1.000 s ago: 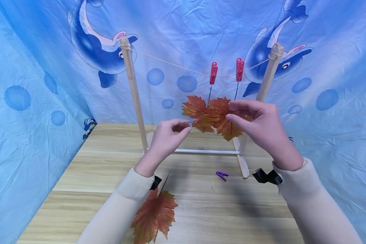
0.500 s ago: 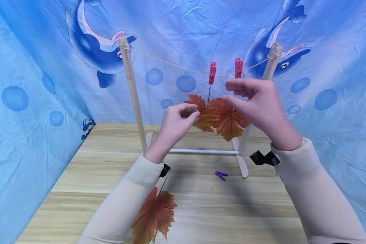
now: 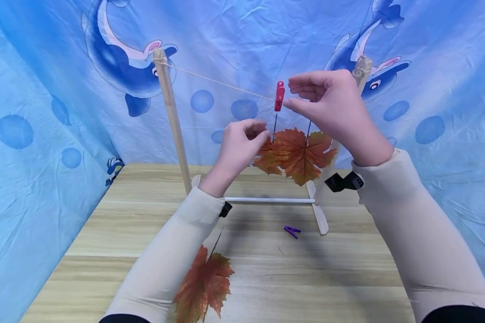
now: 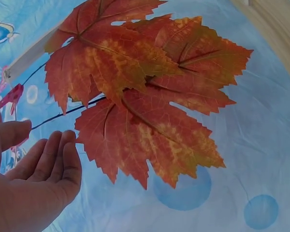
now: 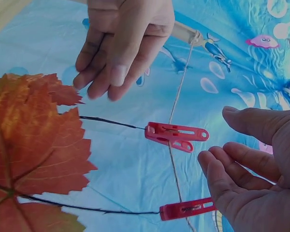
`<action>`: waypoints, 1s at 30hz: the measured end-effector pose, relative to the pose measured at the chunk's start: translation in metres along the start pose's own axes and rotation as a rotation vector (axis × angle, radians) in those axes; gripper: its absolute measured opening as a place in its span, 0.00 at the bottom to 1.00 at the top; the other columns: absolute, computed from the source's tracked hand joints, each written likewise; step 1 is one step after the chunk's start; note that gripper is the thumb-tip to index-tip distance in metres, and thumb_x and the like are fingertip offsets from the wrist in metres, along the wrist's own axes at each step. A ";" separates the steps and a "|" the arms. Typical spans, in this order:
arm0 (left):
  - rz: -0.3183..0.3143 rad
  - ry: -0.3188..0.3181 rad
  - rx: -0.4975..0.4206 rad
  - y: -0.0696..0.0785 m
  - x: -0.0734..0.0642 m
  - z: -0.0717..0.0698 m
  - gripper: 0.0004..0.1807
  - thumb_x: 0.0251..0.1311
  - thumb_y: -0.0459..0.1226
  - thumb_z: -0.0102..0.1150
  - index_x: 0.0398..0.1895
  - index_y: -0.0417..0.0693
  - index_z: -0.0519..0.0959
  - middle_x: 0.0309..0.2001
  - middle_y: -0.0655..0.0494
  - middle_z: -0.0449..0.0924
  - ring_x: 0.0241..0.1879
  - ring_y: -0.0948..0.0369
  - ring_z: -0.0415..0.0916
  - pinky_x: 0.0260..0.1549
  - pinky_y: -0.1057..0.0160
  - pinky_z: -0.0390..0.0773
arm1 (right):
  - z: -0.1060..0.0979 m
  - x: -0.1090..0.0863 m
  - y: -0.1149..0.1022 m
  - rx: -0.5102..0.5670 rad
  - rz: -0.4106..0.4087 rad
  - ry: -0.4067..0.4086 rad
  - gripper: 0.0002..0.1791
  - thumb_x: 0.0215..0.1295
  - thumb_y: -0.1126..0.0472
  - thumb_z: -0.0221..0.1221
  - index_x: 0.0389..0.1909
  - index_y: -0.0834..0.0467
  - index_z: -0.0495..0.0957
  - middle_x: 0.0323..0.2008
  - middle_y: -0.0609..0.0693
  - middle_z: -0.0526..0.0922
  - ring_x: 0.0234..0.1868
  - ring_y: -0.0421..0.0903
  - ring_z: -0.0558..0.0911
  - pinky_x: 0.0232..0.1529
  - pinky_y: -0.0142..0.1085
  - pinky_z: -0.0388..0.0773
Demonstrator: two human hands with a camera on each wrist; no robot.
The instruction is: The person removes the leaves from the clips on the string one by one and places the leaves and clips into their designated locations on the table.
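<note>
Two orange-red maple leaves hang by dark stems from red clothespins on a string. My right hand (image 3: 327, 96), fingers loosely bent and thumb apart, is beside the left red clothespin (image 3: 279, 96). In the right wrist view nothing lies between its fingers, and it overlaps the end of the other red clothespin (image 5: 186, 209). My left hand (image 3: 244, 141) is next to the stem of the left leaf (image 3: 266, 161), its thumb and fingers apart in the left wrist view. The right leaf (image 3: 303, 154) partly covers the left one.
The string (image 3: 222, 84) runs between two wooden posts, the left post (image 3: 171, 112) in full view. A purple clothespin (image 3: 292, 231) lies on the wooden table (image 3: 266, 278). Another maple leaf (image 3: 206, 282) lies at the front, partly behind my left sleeve. A blue dolphin-print curtain (image 3: 234, 40) hangs behind.
Both hands have risen: the right from in front of the right leaf up to the left red clothespin, the left up and rightward to the left leaf's stem. The leaves still hang.
</note>
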State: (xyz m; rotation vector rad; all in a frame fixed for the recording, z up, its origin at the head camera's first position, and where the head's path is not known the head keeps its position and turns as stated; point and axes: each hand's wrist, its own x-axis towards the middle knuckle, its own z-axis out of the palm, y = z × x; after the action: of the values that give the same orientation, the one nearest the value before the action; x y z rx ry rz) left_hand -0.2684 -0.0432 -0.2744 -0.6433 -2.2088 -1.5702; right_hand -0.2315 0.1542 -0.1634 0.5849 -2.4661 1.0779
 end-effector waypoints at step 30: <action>0.028 0.002 0.175 -0.005 0.028 0.020 0.08 0.69 0.35 0.64 0.43 0.41 0.89 0.36 0.54 0.87 0.30 0.62 0.76 0.32 0.68 0.79 | 0.010 0.047 -0.020 -0.264 0.150 -0.155 0.24 0.73 0.53 0.62 0.65 0.58 0.78 0.55 0.53 0.84 0.55 0.45 0.82 0.56 0.39 0.77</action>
State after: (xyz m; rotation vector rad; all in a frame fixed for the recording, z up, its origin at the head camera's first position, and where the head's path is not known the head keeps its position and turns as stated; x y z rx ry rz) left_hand -0.2947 -0.0215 -0.2697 -0.6171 -2.2932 -1.3447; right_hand -0.2625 0.1239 -0.1348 0.4212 -2.7656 0.7633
